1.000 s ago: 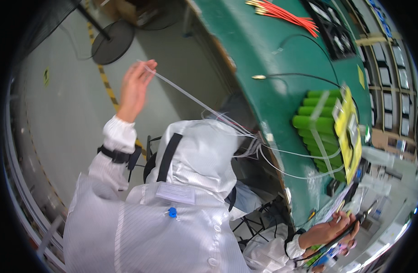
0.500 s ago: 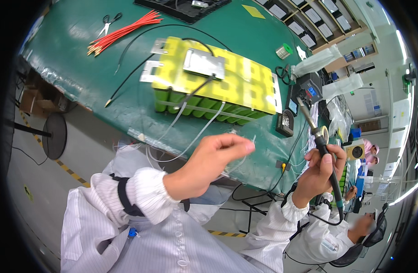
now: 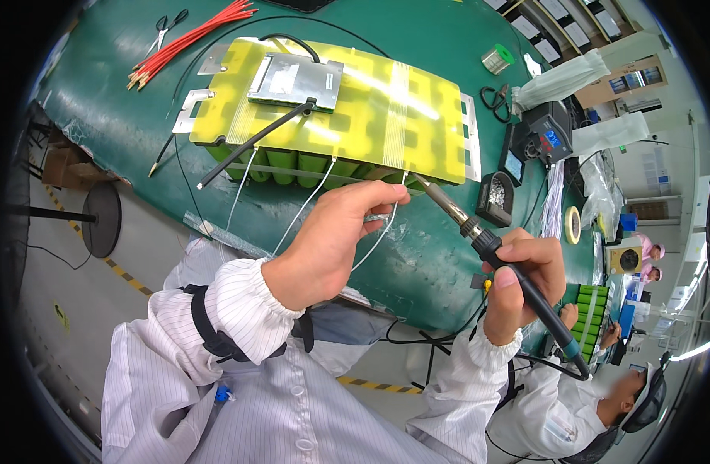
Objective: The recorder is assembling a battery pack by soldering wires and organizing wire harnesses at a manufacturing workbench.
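A battery pack of green cells under a yellow sheet point(image 3: 428, 143) lies on the green bench. Along its near edge, my left hand point(image 3: 312, 243) pinches a thin white wire point(image 3: 389, 222), whose upper end meets the sheet's edge. My right hand point(image 3: 529, 282) grips a soldering iron point(image 3: 485, 241) like a pen. The iron's tip is at that same edge, close beside the wire end; whether they touch I cannot tell. Two more white wires, one being this wire point(image 3: 302, 207), hang from the same side. A silver module point(image 3: 301, 81) with black cables sits on top of the pack.
Red wires point(image 3: 186, 48) and scissors point(image 3: 163, 29) lie far left. At the right are a soldering station point(image 3: 546, 131), a tip-cleaner holder point(image 3: 495, 199), black-handled scissors point(image 3: 495, 100) and a solder spool point(image 3: 497, 59). A co-worker point(image 3: 556, 402) sits at lower right.
The soldering iron has come down and left from beside the station to the pack's near edge. My left hand has brought the white wire up to that edge. The view has shifted slightly.
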`<action>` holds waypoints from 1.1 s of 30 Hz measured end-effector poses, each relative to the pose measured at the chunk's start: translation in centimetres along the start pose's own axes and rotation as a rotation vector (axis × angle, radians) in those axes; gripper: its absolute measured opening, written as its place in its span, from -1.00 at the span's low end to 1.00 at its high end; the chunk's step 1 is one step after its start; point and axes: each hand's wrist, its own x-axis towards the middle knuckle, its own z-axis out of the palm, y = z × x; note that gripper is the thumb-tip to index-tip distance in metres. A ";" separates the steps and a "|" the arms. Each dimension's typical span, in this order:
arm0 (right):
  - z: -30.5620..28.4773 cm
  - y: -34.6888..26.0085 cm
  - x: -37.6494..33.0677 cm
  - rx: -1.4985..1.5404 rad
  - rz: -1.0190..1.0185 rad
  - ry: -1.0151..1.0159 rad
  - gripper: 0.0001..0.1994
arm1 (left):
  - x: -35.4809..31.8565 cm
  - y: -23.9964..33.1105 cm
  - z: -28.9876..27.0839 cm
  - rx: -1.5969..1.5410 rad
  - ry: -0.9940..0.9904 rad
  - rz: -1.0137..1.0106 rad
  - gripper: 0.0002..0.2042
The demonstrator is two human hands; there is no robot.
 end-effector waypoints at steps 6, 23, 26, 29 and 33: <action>0.0 0.8 -0.2 0.023 -0.013 -0.002 -0.77 | -0.5 0.0 0.4 0.004 -0.003 0.013 -0.85; 0.3 1.5 -0.3 -0.043 0.045 -0.007 -0.66 | -0.5 -0.6 0.5 -0.043 0.030 0.011 -0.81; 0.3 1.5 -0.4 -0.041 0.058 -0.010 -0.65 | -0.6 -0.6 0.6 -0.050 0.022 0.021 -0.82; 0.2 1.6 -0.4 -0.038 0.066 -0.013 -0.65 | -0.5 -0.6 0.5 -0.051 0.012 0.020 -0.83; 0.1 1.2 -0.6 -0.026 0.097 -0.012 -0.64 | -0.9 -0.7 0.6 -0.053 0.023 -0.002 -0.84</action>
